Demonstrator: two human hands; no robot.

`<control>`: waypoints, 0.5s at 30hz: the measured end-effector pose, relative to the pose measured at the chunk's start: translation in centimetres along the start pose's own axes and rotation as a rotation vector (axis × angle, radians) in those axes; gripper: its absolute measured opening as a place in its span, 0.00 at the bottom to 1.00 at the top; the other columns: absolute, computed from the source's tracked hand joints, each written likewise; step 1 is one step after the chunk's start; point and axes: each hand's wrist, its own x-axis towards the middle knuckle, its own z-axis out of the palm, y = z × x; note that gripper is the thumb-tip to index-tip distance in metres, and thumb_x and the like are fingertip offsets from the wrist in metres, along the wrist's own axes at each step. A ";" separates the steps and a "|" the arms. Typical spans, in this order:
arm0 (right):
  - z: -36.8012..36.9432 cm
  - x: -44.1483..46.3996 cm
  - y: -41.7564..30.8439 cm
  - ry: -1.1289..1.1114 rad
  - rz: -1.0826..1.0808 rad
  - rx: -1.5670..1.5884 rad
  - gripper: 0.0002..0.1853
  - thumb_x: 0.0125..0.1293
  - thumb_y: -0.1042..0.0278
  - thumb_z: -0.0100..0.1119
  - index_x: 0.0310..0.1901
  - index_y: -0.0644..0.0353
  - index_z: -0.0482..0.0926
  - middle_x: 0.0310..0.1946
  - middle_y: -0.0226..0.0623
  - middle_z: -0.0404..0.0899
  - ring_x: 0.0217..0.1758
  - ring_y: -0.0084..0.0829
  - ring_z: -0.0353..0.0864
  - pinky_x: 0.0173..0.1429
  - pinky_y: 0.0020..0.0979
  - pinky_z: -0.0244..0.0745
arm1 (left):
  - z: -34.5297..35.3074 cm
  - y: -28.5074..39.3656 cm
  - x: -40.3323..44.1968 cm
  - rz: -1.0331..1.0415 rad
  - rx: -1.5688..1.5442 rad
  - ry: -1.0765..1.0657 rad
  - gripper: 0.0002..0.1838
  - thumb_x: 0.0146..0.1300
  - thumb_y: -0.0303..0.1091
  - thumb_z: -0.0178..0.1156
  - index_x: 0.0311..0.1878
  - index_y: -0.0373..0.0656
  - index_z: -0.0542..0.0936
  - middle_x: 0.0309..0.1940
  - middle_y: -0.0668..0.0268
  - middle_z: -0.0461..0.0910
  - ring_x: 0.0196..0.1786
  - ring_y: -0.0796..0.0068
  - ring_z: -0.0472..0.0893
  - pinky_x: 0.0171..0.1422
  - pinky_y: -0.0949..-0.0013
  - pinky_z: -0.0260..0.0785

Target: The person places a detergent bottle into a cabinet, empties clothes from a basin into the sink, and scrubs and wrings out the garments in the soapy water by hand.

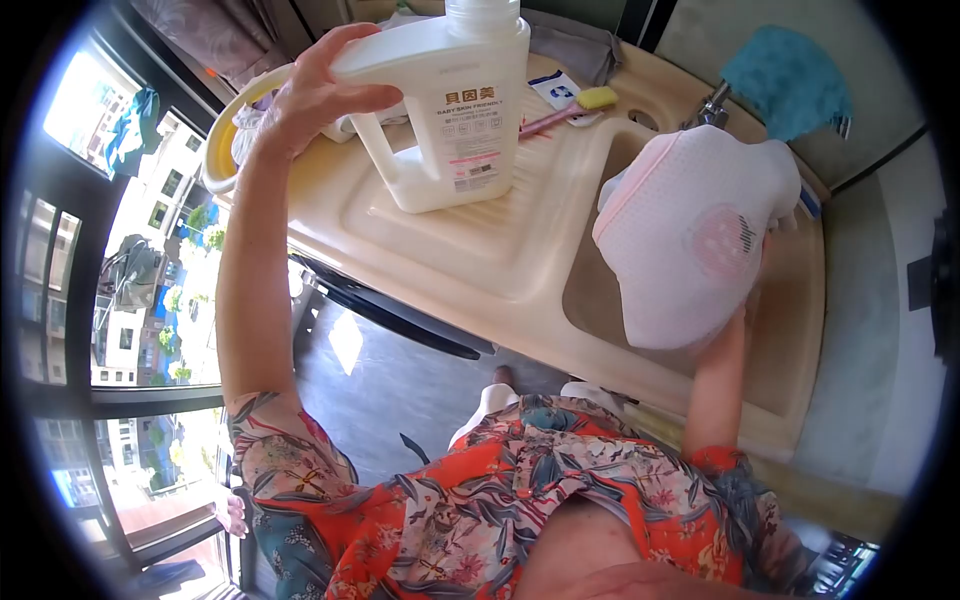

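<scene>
My left hand (325,95) is closed round the top of the handle of a white laundry detergent jug (470,125). The jug stands upright on the ribbed board beside the sink, with its neck cut off by the top of the view. Over the sink basin, my right hand holds up a white baby garment (660,230) with a pink edge and a pink strawberry print. The cloth covers that hand and its fingers; only the forearm comes out below.
A yellow basin (215,160) with cloth stands left of the jug. Behind it lie a pink-handled brush (598,98) and a small packet (556,88). A teal cloth (790,80) hangs by the faucet (710,108) above the sink (780,370). Windows line the left side.
</scene>
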 end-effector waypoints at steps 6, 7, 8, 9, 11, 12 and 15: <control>-1.3 1.2 0.7 -0.015 -0.037 -0.114 0.33 0.58 0.38 0.35 0.54 0.57 0.67 0.52 0.37 0.68 0.53 0.38 0.67 0.56 0.40 0.64 | 4.9 -4.7 -2.6 -0.281 -0.618 0.105 0.16 0.41 0.26 0.65 0.37 0.40 0.75 0.30 0.66 0.76 0.33 0.78 0.73 0.40 0.75 0.66; -0.9 0.9 0.7 0.005 -0.037 -0.153 0.32 0.58 0.39 0.35 0.54 0.57 0.67 0.51 0.37 0.69 0.53 0.37 0.68 0.56 0.39 0.65 | 5.9 -4.7 -2.8 -0.326 -0.678 0.164 0.14 0.41 0.26 0.64 0.35 0.39 0.75 0.28 0.67 0.76 0.30 0.79 0.73 0.38 0.75 0.66; 0.1 0.4 1.5 0.039 -0.087 -0.169 0.30 0.58 0.41 0.39 0.53 0.57 0.68 0.50 0.36 0.70 0.52 0.34 0.69 0.55 0.36 0.65 | 5.6 -4.8 -2.9 -0.331 -0.733 0.211 0.13 0.41 0.25 0.64 0.34 0.39 0.75 0.28 0.67 0.76 0.29 0.79 0.72 0.37 0.76 0.65; 0.3 0.1 2.3 0.071 -0.136 -0.180 0.29 0.57 0.43 0.42 0.53 0.57 0.69 0.49 0.35 0.71 0.51 0.31 0.70 0.54 0.33 0.66 | 5.7 -4.6 -3.0 -0.335 -0.783 0.258 0.12 0.41 0.25 0.64 0.32 0.38 0.76 0.27 0.67 0.76 0.28 0.79 0.71 0.35 0.76 0.64; 0.7 -0.1 2.4 0.073 -0.127 -0.208 0.27 0.56 0.45 0.45 0.52 0.57 0.69 0.47 0.33 0.73 0.50 0.29 0.71 0.53 0.29 0.66 | 5.9 -4.4 -3.3 -0.323 -0.852 0.373 0.11 0.40 0.23 0.63 0.31 0.37 0.76 0.26 0.66 0.76 0.25 0.79 0.69 0.33 0.77 0.62; 1.0 -0.2 1.8 0.047 -0.069 -0.232 0.27 0.56 0.45 0.45 0.52 0.57 0.70 0.47 0.33 0.73 0.50 0.29 0.71 0.54 0.29 0.65 | 5.8 -4.2 -3.6 -0.311 -0.858 0.406 0.10 0.41 0.23 0.62 0.30 0.37 0.75 0.24 0.66 0.75 0.25 0.79 0.70 0.33 0.77 0.62; 0.9 -0.7 -1.5 0.033 -0.009 -0.325 0.27 0.55 0.46 0.48 0.51 0.57 0.70 0.46 0.33 0.73 0.50 0.30 0.71 0.53 0.29 0.65 | 6.3 -2.6 -4.5 -0.303 -0.868 0.485 0.13 0.39 0.23 0.64 0.31 0.37 0.75 0.25 0.66 0.76 0.25 0.78 0.70 0.33 0.76 0.62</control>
